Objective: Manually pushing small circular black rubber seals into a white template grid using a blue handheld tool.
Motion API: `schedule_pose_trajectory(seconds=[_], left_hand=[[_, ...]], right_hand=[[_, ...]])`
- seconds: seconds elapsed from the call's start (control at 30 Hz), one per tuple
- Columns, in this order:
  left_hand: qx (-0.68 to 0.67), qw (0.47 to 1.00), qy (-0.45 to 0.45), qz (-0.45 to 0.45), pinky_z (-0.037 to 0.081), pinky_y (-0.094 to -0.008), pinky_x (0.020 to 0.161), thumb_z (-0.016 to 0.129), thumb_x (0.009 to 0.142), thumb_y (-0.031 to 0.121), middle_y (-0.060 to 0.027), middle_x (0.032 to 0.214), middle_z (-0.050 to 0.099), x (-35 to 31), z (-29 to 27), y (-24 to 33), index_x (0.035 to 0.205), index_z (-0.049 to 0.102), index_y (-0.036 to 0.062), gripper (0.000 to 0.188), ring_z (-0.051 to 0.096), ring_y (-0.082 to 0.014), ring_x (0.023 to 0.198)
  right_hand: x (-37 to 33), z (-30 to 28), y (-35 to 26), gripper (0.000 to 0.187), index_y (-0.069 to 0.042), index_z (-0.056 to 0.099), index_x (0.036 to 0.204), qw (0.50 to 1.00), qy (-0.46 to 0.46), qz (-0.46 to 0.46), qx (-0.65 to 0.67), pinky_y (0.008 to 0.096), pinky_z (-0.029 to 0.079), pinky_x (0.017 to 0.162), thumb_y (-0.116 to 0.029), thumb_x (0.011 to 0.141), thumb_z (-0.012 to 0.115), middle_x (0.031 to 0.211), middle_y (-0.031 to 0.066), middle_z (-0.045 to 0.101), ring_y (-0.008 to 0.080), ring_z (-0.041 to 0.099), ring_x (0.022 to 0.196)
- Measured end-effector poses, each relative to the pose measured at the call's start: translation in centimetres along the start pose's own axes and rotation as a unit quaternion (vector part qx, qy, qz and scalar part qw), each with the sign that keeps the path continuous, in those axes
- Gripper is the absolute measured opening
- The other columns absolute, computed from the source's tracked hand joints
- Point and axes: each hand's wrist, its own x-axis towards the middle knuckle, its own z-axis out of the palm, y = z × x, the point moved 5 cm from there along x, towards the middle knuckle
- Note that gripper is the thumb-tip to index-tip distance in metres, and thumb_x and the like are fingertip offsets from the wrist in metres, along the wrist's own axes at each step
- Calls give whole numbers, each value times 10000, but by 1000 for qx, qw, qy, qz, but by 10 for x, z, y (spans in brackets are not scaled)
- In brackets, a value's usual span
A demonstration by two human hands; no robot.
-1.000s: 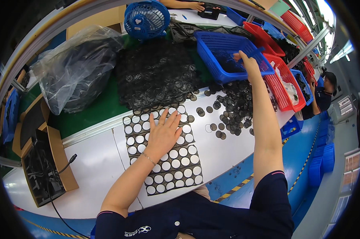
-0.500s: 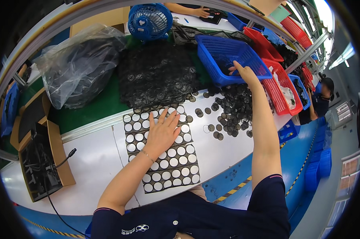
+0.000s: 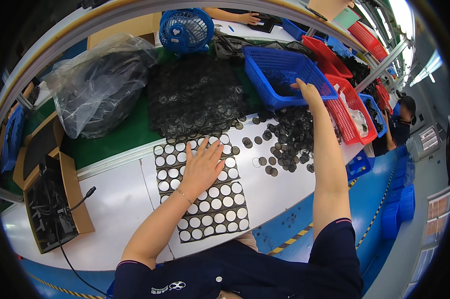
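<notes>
My left hand [image 3: 203, 167] lies flat, fingers spread, on a dark sheet [image 3: 200, 210] with rows of round cut-outs, most showing the white table beneath. Over the near rim of a blue plastic basket [image 3: 268, 101], my right hand [image 3: 308, 92] reaches in with fingers partly extended. Nothing shows in that hand, though some fingers are hidden. Below the basket a heap of small dark round discs [image 3: 291, 134] spreads on the table, with several loose ones nearer the sheet. A thick stack of dark perforated sheets [image 3: 195, 94] lies beyond my left hand.
A clear plastic bag [image 3: 103, 84] and a blue fan [image 3: 186, 31] stand behind. At the left, an open cardboard box [image 3: 78, 192] holds dark parts and a cable. Red baskets [image 3: 352, 112] flank the blue one. Across the table is another person's arm [image 3: 232, 16]; a co-worker [image 3: 402, 119] is at right.
My right hand has shifted slightly at the basket, and its fingers show less spread. The blue basket sits a touch further left in view. My left hand keeps its place on the sheet.
</notes>
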Motion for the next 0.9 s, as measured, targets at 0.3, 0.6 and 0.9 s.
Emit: schedule_pose_trajectory(seconds=[0.3, 0.6, 0.9], left_hand=[[6, 1000, 2, 6, 249, -673, 1157, 631, 975, 321, -41, 1442, 574, 1, 1, 0, 1367, 607, 109, 446, 443, -287, 1418], [8, 1000, 1, 3, 239, -672, 1162, 620, 981, 322, -40, 1453, 571, 0, 0, 0, 1379, 602, 107, 453, 428, -284, 1433], [5, 1000, -14, -10, 244, -680, 1160, 619, 983, 325, -40, 1464, 564, -2, 1, -5, 1375, 608, 106, 450, 429, -283, 1436]], right_hand=[[-37, 14, -13, 312, -22, 735, 1162, 989, 53, -65, 121, 325, 519, 846, -251, 1013, 582, 1049, 103, 744, 189, 684, 900], [-199, 110, 22, 237, 32, 740, 894, 960, -151, -59, -228, 422, 530, 729, -197, 836, 727, 805, 202, 698, 333, 675, 773], [-175, 115, -14, 211, 23, 735, 880, 947, -213, -24, -241, 377, 547, 683, -177, 816, 710, 722, 154, 689, 259, 683, 673]])
